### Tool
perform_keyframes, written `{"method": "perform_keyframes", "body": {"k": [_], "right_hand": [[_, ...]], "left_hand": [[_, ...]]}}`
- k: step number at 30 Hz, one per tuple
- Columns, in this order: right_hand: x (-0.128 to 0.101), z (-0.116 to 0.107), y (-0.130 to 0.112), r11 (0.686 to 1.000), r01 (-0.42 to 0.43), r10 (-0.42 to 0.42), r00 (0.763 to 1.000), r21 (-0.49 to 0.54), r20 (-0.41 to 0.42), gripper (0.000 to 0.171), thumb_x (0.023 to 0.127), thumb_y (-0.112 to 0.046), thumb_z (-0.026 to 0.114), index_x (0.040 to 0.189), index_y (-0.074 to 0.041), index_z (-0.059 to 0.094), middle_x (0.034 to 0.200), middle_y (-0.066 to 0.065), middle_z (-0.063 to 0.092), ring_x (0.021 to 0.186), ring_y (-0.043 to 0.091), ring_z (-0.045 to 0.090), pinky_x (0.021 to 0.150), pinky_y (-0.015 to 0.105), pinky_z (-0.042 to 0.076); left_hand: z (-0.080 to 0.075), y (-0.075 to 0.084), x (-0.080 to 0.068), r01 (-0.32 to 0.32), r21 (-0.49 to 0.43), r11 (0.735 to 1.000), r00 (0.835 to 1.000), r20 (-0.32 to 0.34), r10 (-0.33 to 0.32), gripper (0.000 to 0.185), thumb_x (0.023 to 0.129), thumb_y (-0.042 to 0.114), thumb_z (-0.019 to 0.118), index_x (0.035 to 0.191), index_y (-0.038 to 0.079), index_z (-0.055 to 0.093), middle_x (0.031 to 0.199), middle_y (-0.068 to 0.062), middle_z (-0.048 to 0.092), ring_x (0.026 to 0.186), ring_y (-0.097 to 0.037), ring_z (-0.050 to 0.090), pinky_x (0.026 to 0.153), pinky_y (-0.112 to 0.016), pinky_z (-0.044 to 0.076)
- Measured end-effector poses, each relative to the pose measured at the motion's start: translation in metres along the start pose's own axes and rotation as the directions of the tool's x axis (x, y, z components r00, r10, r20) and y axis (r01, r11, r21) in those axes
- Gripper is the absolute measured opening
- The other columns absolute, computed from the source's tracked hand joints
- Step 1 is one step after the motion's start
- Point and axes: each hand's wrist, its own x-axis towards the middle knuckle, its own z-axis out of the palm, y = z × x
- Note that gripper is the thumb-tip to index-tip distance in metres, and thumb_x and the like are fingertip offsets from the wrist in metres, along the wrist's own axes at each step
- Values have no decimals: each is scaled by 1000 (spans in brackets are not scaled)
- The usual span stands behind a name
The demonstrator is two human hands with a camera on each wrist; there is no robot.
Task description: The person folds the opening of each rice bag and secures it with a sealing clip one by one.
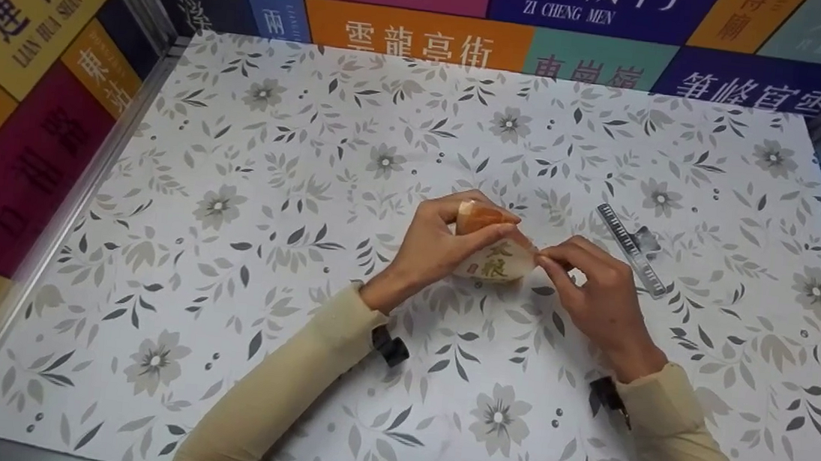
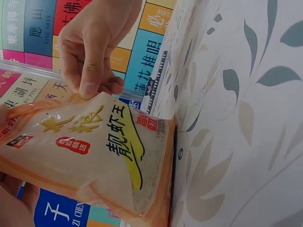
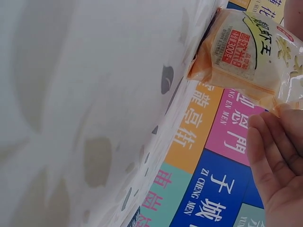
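One small orange-and-clear plastic packet of rice [image 1: 492, 257] stands bottom edge down near the middle of the table. Left hand [image 1: 439, 244] wraps curled fingers round its upper part; right hand [image 1: 593, 293] pinches its top corner between thumb and fingers. One clear plastic sealing clip with ruler-like ridges [image 1: 634, 250] lies just right of the hands. Surface: white tablecloth printed with grey flowers and leaves [image 1: 273, 172]. Surrounding walls: coloured panels with Chinese lettering [image 1: 23, 110].
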Motion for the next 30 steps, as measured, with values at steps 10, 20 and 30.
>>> {"method": "perform_keyframes", "body": {"k": [10, 20, 30], "right_hand": [[0, 4, -2, 1000, -25, 25, 1000, 2, -4, 9, 89, 1, 79, 94, -6, 77, 86, 6, 73, 78, 15, 68, 77, 8, 50], [13, 8, -16, 1000, -29, 29, 999, -1, -25, 11, 93, -4, 77, 103, -6, 77, 95, 7, 73, 88, 17, 70, 87, 7, 49], [22, 16, -23, 999, 24, -22, 997, 26, -76, 6, 96, -3, 72, 102, -2, 76, 90, 9, 72, 81, 14, 66, 81, 9, 48]], "left_hand": [[1, -3, 1, 68, 7, 998, 997, -27, -68, 21, 90, 13, 83, 107, 2, 79, 106, -11, 81, 94, -15, 75, 85, -29, 59], [2, -1, 2, 35, 34, 999, 998, -50, -34, 18, 91, 11, 82, 105, 0, 80, 103, -16, 80, 90, -11, 73, 79, -24, 56], [1, -3, 2, 50, 34, 998, 998, -44, -48, 19, 89, 12, 83, 105, 1, 80, 101, -15, 80, 86, -9, 71, 75, -24, 54]]}}
